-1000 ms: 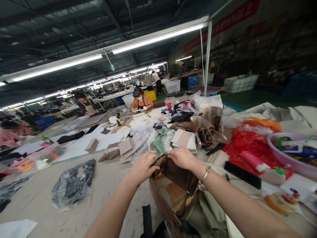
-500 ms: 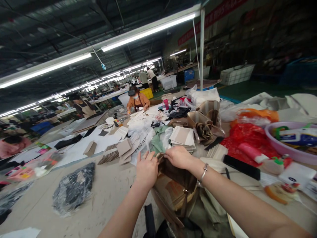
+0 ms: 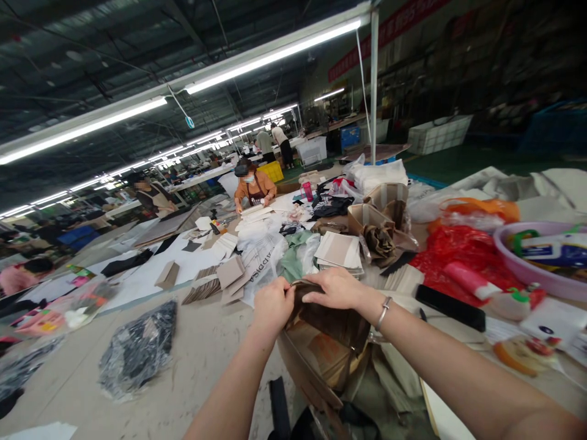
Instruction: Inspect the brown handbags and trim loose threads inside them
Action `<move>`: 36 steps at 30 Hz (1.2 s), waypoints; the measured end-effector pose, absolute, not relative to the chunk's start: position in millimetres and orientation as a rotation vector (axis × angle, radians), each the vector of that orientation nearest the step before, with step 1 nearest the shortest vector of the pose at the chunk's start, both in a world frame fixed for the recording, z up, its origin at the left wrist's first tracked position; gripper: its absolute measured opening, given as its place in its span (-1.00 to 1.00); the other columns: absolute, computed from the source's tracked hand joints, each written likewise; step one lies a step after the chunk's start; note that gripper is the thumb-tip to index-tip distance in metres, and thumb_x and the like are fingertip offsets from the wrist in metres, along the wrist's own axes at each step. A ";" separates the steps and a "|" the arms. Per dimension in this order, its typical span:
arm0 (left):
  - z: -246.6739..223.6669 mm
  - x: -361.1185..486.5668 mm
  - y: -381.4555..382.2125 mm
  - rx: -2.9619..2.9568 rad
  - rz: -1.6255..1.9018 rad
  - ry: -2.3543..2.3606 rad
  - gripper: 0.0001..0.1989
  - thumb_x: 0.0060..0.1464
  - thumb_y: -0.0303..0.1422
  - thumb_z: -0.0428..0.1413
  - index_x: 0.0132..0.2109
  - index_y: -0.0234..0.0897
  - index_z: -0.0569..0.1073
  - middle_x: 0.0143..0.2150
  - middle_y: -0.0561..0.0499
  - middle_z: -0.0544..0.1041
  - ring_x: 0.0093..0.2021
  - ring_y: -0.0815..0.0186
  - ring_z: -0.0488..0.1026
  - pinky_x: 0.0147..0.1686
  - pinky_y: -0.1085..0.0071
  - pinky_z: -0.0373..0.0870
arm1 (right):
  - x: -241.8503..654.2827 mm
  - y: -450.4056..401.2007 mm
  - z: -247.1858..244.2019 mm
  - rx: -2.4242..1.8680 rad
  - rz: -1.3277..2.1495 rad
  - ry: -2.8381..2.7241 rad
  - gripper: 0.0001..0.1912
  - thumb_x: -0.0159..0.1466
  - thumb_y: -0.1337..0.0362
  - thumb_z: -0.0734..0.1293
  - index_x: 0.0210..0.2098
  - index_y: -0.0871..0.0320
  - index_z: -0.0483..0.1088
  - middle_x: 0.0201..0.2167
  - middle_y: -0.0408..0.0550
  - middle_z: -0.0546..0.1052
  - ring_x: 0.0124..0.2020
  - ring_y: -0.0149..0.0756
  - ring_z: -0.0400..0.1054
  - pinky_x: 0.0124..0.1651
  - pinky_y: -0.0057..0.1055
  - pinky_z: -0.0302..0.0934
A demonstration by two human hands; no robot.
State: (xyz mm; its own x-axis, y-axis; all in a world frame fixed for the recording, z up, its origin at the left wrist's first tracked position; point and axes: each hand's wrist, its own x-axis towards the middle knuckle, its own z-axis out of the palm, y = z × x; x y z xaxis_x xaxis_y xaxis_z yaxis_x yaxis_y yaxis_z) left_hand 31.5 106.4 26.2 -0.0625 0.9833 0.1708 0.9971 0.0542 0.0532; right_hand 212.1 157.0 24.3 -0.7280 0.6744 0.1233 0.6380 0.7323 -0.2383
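Note:
A brown bag stands in front of me, its mouth tilted toward me, with a metal clasp on one side and faint orange print showing inside. My left hand is closed on the far rim, fingers curled in and thumb pinching the edge. Just right of it, my right hand grips the same rim, thumb on the near side and fingers partly hidden behind. Olive fabric lies beside the bag, and a black strip rests at its left.
Beyond my hands are stacked beige panels and a printed plastic bag. A plastic-wrapped black bundle lies left. At right are a black phone, red plastic and a purple basin. Across the table, a person handles white pieces.
My left fingers, raised and spread before, have curled into a pinch on the rim. My right hand has shifted slightly, its thumb now showing over the edge. The bag's mouth looks wider.

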 end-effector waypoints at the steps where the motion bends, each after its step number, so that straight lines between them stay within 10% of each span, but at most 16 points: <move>1: 27.3 32.8 107.2 -2.077 -0.223 -2.231 -0.77 0.11 -0.21 -0.05 -0.30 -0.23 0.42 -0.35 0.02 0.53 -0.31 0.28 0.45 -0.37 0.43 0.17 | 212.2 157.7 25.0 -1.029 0.272 -2.727 -0.40 0.19 -0.19 0.08 0.00 0.09 0.33 -0.27 0.03 0.53 -0.21 -0.15 0.39 -0.22 -0.39 0.13; 25: 23.3 20.1 101.1 -2.269 -0.452 -2.219 -0.88 0.05 -0.28 0.05 -0.25 -0.19 0.38 -0.31 0.06 0.52 -0.26 0.32 0.44 -0.26 0.44 0.25 | 181.9 184.0 19.2 -1.152 0.286 -2.696 -0.65 0.24 0.05 0.15 -0.32 0.03 0.51 -0.37 -0.11 0.56 -0.33 -0.32 0.38 -0.36 -0.50 0.08; 32: 19.6 4.6 101.2 -2.334 -0.565 -2.291 -0.38 -0.13 -0.20 0.20 0.09 -0.19 0.21 -0.06 -0.02 0.50 -0.15 0.21 0.46 -0.17 0.34 0.32 | 181.5 185.7 18.9 -1.092 0.206 -2.734 -0.66 0.25 0.09 0.13 -0.30 0.04 0.49 -0.33 -0.09 0.55 -0.30 -0.30 0.38 -0.34 -0.48 0.08; 36: 19.5 -5.8 110.4 -2.395 -0.329 -2.234 -0.55 -0.08 -0.14 0.15 -0.01 -0.14 0.38 -0.12 0.02 0.54 -0.13 0.20 0.46 -0.15 0.36 0.31 | 181.3 188.6 18.2 -1.036 0.198 -2.737 -0.67 0.25 0.10 0.13 -0.33 0.06 0.49 -0.34 -0.09 0.55 -0.32 -0.30 0.38 -0.34 -0.47 0.07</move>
State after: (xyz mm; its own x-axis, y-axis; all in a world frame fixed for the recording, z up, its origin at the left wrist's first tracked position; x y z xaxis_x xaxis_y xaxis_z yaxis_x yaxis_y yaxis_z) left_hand -5.8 110.4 19.5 0.0637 0.9970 0.0432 0.9672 -0.0724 0.2436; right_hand 181.3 188.6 18.2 -0.7318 0.6658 0.1457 0.6379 0.7444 -0.1974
